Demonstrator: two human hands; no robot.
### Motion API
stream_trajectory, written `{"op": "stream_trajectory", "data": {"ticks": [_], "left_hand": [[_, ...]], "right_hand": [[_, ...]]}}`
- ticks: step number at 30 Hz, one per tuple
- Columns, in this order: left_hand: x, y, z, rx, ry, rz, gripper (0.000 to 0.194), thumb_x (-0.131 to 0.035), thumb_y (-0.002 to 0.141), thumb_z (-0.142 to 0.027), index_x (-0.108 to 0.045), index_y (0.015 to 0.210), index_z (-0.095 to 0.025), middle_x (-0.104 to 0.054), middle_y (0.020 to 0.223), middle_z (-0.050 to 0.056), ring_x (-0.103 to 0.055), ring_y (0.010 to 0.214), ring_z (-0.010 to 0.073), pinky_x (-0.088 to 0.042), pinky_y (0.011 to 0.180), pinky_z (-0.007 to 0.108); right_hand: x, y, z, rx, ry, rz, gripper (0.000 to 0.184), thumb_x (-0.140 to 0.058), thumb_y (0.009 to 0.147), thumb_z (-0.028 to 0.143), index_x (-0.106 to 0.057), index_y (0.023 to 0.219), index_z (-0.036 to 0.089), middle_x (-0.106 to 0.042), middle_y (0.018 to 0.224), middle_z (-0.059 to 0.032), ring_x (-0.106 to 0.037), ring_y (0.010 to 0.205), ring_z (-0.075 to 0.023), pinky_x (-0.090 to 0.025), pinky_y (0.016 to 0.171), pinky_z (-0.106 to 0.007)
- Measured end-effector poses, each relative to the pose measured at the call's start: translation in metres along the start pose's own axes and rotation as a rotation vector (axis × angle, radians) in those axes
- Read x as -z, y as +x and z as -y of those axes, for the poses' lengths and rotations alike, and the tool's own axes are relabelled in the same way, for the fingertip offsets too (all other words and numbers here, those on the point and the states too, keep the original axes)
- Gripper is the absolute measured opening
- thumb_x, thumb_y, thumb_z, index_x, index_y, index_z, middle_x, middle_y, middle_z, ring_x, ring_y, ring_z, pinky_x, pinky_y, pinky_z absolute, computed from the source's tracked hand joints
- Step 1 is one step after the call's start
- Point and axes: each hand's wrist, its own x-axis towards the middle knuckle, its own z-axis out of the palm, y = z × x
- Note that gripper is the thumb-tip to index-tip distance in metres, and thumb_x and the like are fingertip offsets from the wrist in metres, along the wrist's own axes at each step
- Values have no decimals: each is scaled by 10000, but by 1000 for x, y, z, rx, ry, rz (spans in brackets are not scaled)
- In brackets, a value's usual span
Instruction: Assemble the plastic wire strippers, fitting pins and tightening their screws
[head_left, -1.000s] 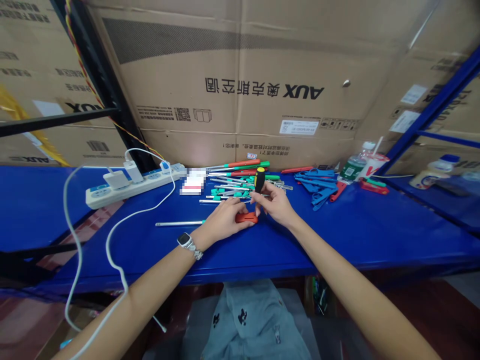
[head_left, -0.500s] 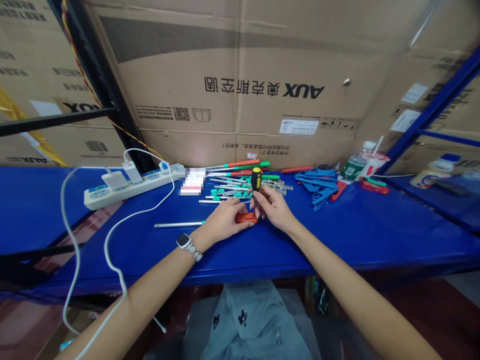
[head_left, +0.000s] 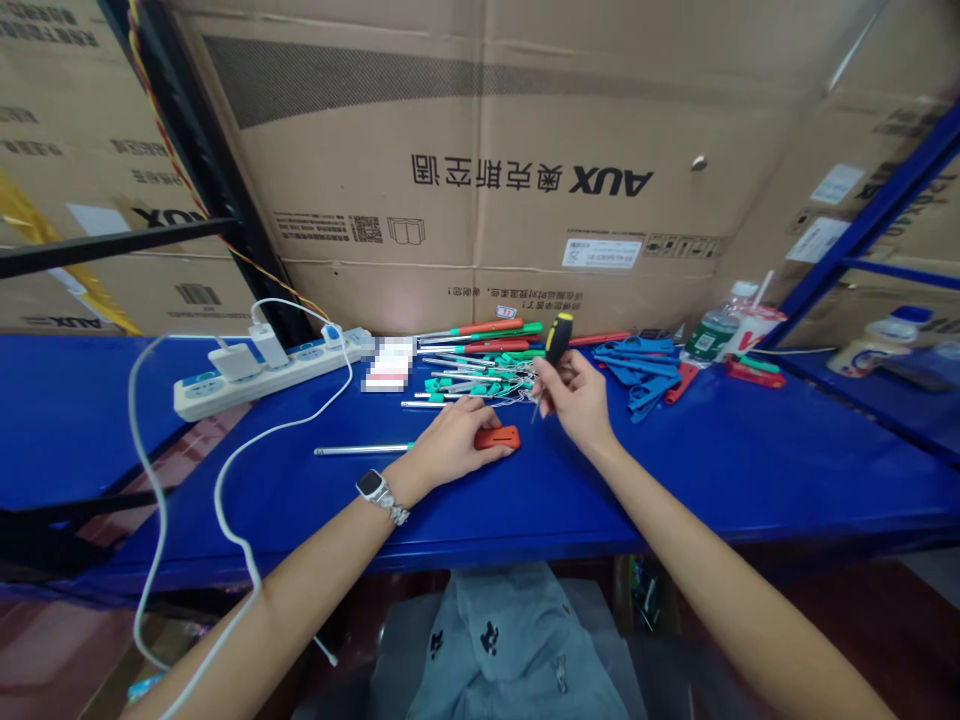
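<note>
My left hand [head_left: 455, 440] is closed on a long tool with an orange-red handle [head_left: 501, 438]. The tool's silver metal rod [head_left: 360, 450] reaches out to the left, flat over the blue table [head_left: 525, 510]. In my right hand [head_left: 576, 400] is a screwdriver with a black and yellow handle [head_left: 558, 338]; its thin shaft points down, apart from the orange-red handle. Just behind my hands lies a pile of silver rods with green parts [head_left: 465, 375], partly hidden by my fingers. Behind that pile lie similar tools with orange-red handles [head_left: 491, 327].
Blue plastic pieces [head_left: 641, 370] are heaped right of my right hand, near a bottle [head_left: 707, 335] and a cup [head_left: 754, 325]. A power strip [head_left: 274, 375] with white cables stands at the left. Cardboard boxes [head_left: 525, 110] rise behind the table.
My right hand has moved right and slightly up with the screwdriver, away from the orange-red handle. More of that handle now shows. My left hand keeps its hold.
</note>
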Motion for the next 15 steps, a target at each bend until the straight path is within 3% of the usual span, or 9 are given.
{"op": "stream_trajectory", "data": {"ticks": [5,9,12,15], "left_hand": [[17,-8,-2,11,110,24,450,-747,867,-534,-636,1153,-205,-638,1187,98,-598,1104,322,-492,956,501],[33,-27,9,33,183,81,414,-708,892,-548,-653,1131,-213,-634,1171,92,-592,1089,325,-474,960,528],[37,-38,19,16,143,116,299,-596,990,-476,-661,1133,-221,-636,1127,81,-590,1084,290,-485,941,471],[35,-39,22,21,87,111,280,-569,1011,-457,-657,1126,-217,-625,1132,85,-595,1070,275,-495,938,449]], "right_hand": [[28,-9,-7,-42,-511,232,379,-627,875,528,-467,692,237,-546,532,26,-524,507,-157,-360,533,-288],[39,-27,-8,-67,-967,413,233,-644,873,405,-564,757,220,-634,649,-3,-552,595,-168,-273,546,-281],[40,-30,-3,10,-1115,470,256,-641,888,466,-603,840,218,-665,711,-20,-563,630,-181,-234,552,-289],[34,-13,2,102,-1110,474,327,-650,880,545,-627,885,219,-691,803,-29,-590,692,-189,-263,573,-285]]}}
